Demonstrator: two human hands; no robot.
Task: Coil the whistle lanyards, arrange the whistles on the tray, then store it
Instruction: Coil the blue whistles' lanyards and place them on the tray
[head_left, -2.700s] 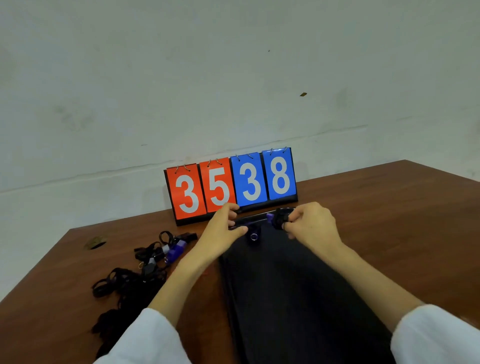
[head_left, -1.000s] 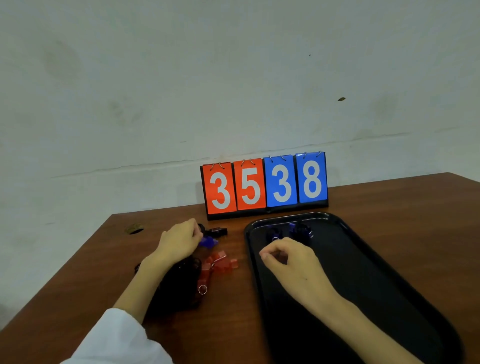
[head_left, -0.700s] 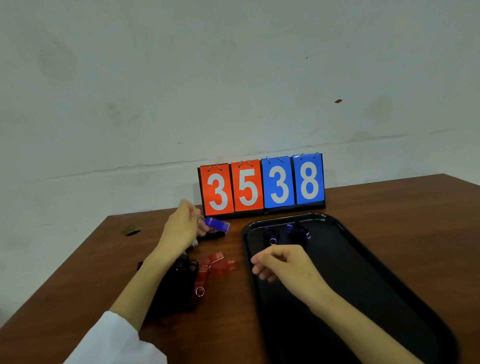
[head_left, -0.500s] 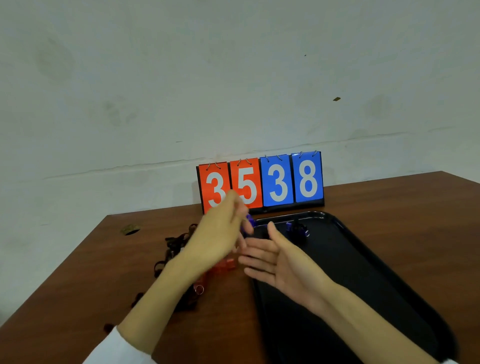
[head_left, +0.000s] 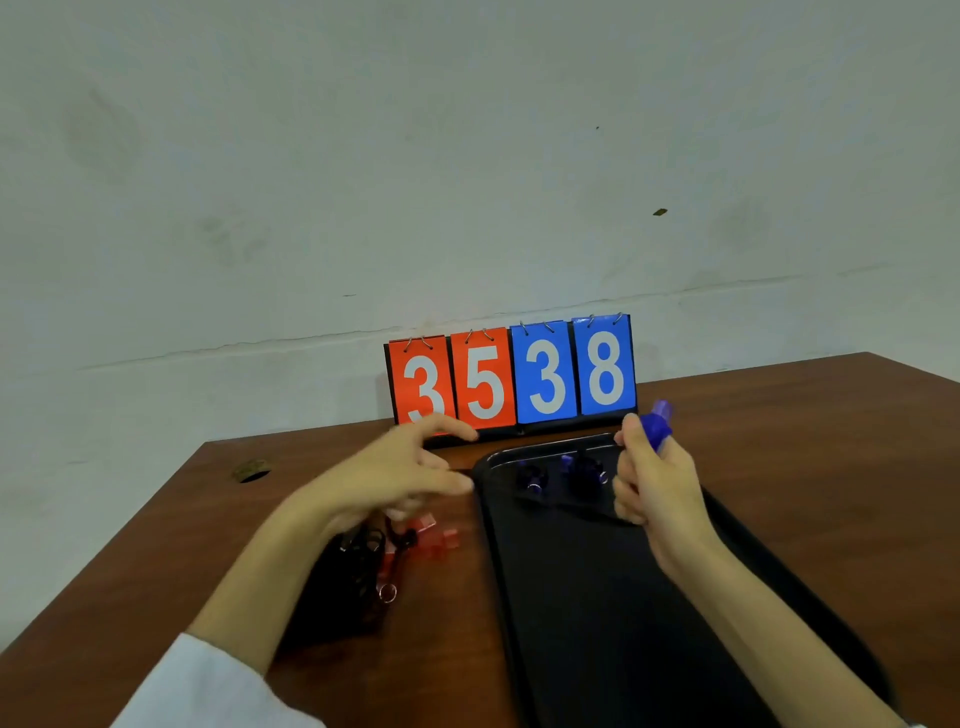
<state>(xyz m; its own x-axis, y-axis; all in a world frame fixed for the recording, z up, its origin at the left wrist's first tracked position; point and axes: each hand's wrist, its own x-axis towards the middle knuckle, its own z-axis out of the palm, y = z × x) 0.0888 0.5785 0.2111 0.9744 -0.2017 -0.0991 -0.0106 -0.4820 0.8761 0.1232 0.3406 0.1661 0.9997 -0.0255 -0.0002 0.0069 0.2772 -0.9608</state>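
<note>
My right hand grips a blue whistle above the far end of the black tray, the whistle sticking up past my fingers. Two blue whistles with coiled lanyards lie side by side at the tray's far end. My left hand hovers left of the tray with fingers spread and holds nothing. Below it on the table lie red whistles and a heap of black lanyards, partly hidden by my left forearm.
A flip scoreboard reading 35 and 38 stands at the table's far edge against the white wall. The brown wooden table has a small cable hole at the far left. White sleeves cover my forearms near the frame's bottom.
The blue whistle passed from my left hand to my right hand, which closed round it and moved right over the tray's far end. My left hand opened and drew back left.
</note>
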